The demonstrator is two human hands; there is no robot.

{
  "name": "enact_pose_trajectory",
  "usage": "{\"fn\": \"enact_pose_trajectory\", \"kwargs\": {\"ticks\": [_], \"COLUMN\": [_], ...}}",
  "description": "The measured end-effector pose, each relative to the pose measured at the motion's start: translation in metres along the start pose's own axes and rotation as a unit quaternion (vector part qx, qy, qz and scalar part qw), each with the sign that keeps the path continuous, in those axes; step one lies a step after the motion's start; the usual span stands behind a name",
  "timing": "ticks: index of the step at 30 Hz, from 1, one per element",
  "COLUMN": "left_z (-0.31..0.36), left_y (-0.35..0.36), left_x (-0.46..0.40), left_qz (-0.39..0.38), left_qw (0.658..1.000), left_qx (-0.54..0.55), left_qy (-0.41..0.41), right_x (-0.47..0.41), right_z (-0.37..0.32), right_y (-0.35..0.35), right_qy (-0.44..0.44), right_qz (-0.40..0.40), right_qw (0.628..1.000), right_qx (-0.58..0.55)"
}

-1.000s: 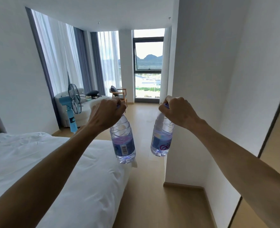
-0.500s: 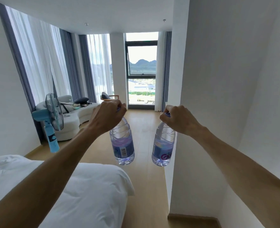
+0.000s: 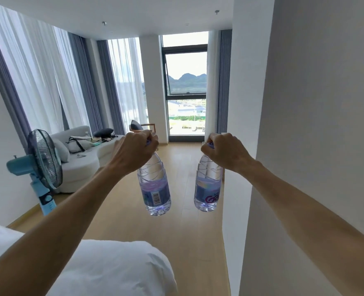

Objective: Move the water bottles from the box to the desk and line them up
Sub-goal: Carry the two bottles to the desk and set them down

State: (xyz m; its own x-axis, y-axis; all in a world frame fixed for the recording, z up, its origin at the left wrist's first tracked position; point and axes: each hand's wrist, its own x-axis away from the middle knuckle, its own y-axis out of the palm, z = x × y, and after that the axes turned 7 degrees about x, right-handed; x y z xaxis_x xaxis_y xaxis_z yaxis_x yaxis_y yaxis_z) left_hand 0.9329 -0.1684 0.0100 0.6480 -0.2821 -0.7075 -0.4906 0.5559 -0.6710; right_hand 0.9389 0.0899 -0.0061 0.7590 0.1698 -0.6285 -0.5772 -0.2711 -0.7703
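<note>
Two clear water bottles with purple-blue labels hang in the air in front of me. My left hand (image 3: 134, 151) grips the left bottle (image 3: 154, 186) by its cap and neck. My right hand (image 3: 226, 151) grips the right bottle (image 3: 207, 186) the same way. Both bottles hang upright, a little apart, over the wooden floor (image 3: 185, 231). Neither the box nor the desk is in view.
A white wall corner (image 3: 247, 167) stands close on my right. The bed's white corner (image 3: 117, 265) lies at lower left. A blue standing fan (image 3: 41, 169) and a white sofa (image 3: 80, 163) are at the left; a window (image 3: 185, 86) ends the wooden passage.
I have walked forward along the passage: the bed has dropped lower in view, and the fan, sofa and window are nearer. Both hands still hold their bottles the same way.
</note>
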Motion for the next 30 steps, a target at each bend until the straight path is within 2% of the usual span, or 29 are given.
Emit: {"fn": "enact_pose_trajectory", "kwargs": {"ticks": [6, 13, 18, 30], "left_z": [-0.043, -0.103, -0.166, -0.32], "left_y": [0.062, 0.124, 0.18, 0.321], "left_x": [-0.078, -0.157, -0.214, -0.397], "left_qz": [0.004, 0.014, 0.029, 0.008], "left_qw": [1.0, 0.999, 0.998, 1.0], "left_qx": [0.006, -0.014, -0.019, 0.013], "left_qy": [-0.028, -0.048, -0.045, -0.008], "right_x": [-0.1, -0.197, -0.265, -0.445], "right_z": [0.053, 0.102, 0.136, 0.222], "right_y": [0.064, 0.14, 0.204, 0.34], "right_qy": [-0.029, -0.01, 0.004, 0.041], "right_qz": [-0.002, 0.019, 0.012, 0.002], "right_qw": [1.0, 0.999, 0.999, 0.999], "right_qx": [-0.008, -0.044, -0.046, -0.022]}}
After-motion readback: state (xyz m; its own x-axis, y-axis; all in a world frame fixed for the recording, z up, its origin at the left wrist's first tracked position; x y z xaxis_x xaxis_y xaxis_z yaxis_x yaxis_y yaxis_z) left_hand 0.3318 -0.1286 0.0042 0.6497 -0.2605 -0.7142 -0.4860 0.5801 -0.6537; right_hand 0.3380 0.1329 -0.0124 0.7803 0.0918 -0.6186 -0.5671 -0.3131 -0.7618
